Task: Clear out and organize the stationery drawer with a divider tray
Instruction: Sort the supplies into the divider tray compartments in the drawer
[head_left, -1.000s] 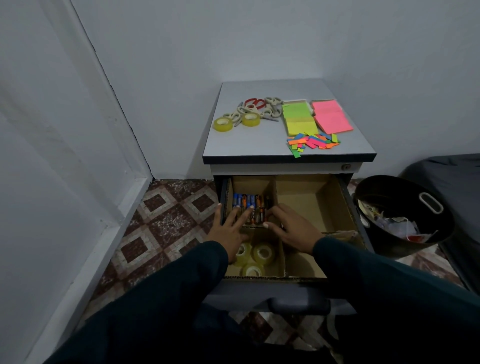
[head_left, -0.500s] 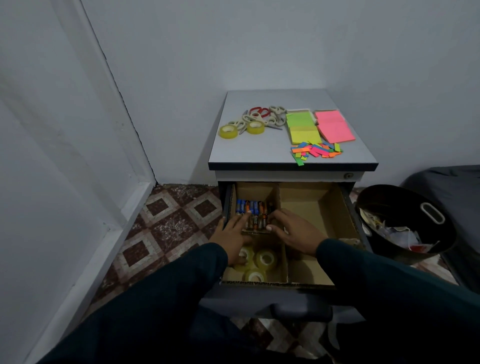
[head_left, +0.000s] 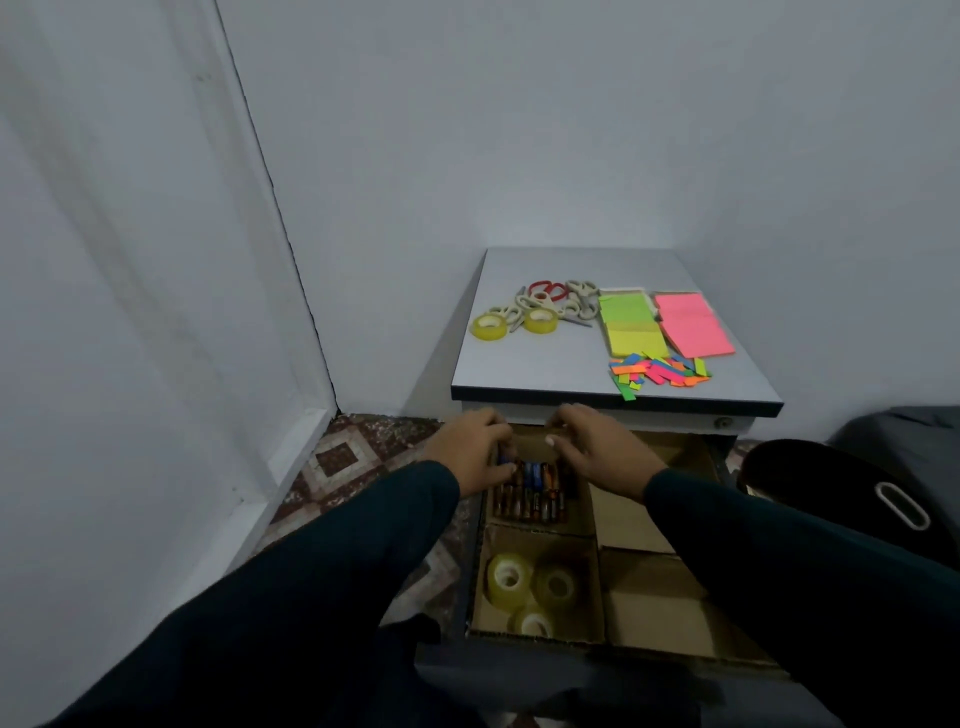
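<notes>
- Both hands are at the far end of the batteries (head_left: 530, 493), which lie in a row in the back-left compartment of the cardboard tray (head_left: 644, 525) inside the open drawer (head_left: 519, 660). The left hand (head_left: 470, 452) has its fingers curled round the leftmost batteries. The right hand (head_left: 597, 454) curls its fingers over the far end, but whether it grips anything I cannot tell.
- The batteries are round and loose, so a nudge from either hand could roll them out of line or stack them on each other.
- The hands work right under the tabletop (head_left: 540, 364) edge, so lifting them quickly could knock knuckles against it or spill a battery out behind the tray.
- Pressing on the thin cardboard walls could bend a divider, letting batteries slip toward the tape rolls (head_left: 530, 587) in the compartment nearer the person.
- Scissors (head_left: 556, 301), two more tapes (head_left: 511, 325), notes (head_left: 665, 325) and flags (head_left: 660, 371) wait on the tabletop; the flags lie near its front edge, and a bump could shed them into the drawer, unsorted.
</notes>
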